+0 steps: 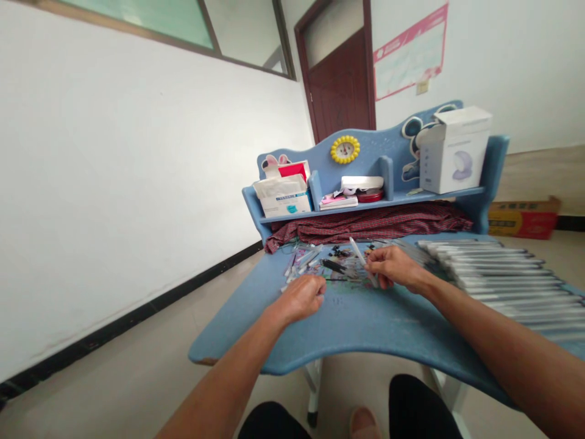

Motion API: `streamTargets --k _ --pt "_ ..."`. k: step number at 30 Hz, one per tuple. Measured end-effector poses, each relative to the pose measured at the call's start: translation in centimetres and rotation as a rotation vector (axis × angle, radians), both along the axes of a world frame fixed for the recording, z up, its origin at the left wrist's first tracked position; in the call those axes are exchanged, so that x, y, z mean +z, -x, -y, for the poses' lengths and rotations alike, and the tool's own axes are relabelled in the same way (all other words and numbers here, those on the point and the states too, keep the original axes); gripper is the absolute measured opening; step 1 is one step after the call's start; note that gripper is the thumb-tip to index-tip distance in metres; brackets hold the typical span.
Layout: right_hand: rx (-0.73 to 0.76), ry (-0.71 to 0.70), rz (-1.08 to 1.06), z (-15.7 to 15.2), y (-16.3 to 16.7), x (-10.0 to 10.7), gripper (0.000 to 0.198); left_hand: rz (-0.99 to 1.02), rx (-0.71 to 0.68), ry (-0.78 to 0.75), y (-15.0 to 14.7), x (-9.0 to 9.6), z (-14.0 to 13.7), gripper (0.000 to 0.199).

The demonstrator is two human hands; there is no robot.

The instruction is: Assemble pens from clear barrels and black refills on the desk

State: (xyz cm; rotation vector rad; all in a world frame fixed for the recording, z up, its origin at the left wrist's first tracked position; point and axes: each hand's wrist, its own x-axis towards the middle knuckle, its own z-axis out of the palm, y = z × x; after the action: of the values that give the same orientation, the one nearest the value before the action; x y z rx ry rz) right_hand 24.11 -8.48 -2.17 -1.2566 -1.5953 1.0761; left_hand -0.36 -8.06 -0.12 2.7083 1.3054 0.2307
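My right hand (393,267) pinches a whitish, see-through pen barrel (358,251), which tilts with its upper end toward the back left. My left hand (302,297) is closed in a loose fist just above the blue desk (351,323). From its fingers a thin dark pen refill (337,280) points right. Between and beyond my hands lie clear pen parts (309,257), a bunch of black pen parts (333,266) and a small heap of black caps or tips (340,251). What sits deep inside my left fist is hidden.
Many pens (498,274) lie in rows on the desk's right side. A checked cloth (365,222) runs along the back under a shelf (338,209). On the shelf stand a white box (454,152), a mask box (286,201) and a yellow-rimmed dial (345,149). A carton (523,218) rests on the floor.
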Motion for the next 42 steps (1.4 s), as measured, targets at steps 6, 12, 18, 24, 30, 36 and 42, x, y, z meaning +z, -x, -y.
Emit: streamTargets --k 6,12,18,24,30,36,42 --pt "0.01 -0.049 -0.231 0.6 0.1 0.4 0.047 0.664 0.063 0.468 -2.4 0.9 -1.2 0.013" --pt "-0.061 -0.134 -0.364 0.9 0.0 1.2 0.063 0.866 0.078 0.572 -5.1 2.6 -2.4 0.022" --pt "-0.186 -0.055 -0.363 0.1 -0.4 0.8 0.025 0.918 0.064 0.588 -6.4 2.5 -3.5 0.02" --pt "-0.192 -0.121 -0.367 0.2 -0.3 0.9 0.03 0.944 0.086 0.564 -6.3 2.3 -4.3 0.014" --pt "-0.195 -0.176 -0.244 -0.2 -0.4 0.2 0.027 0.762 0.143 0.471 -5.2 2.6 -4.4 0.008" --pt "-0.193 -0.241 -0.207 0.1 -0.2 0.1 0.016 0.819 0.09 0.522 -5.0 2.9 -3.6 0.012" --pt "-0.069 -0.176 -0.607 1.3 -0.6 1.7 0.023 1.206 0.187 0.687 -5.4 3.0 -3.5 0.008"
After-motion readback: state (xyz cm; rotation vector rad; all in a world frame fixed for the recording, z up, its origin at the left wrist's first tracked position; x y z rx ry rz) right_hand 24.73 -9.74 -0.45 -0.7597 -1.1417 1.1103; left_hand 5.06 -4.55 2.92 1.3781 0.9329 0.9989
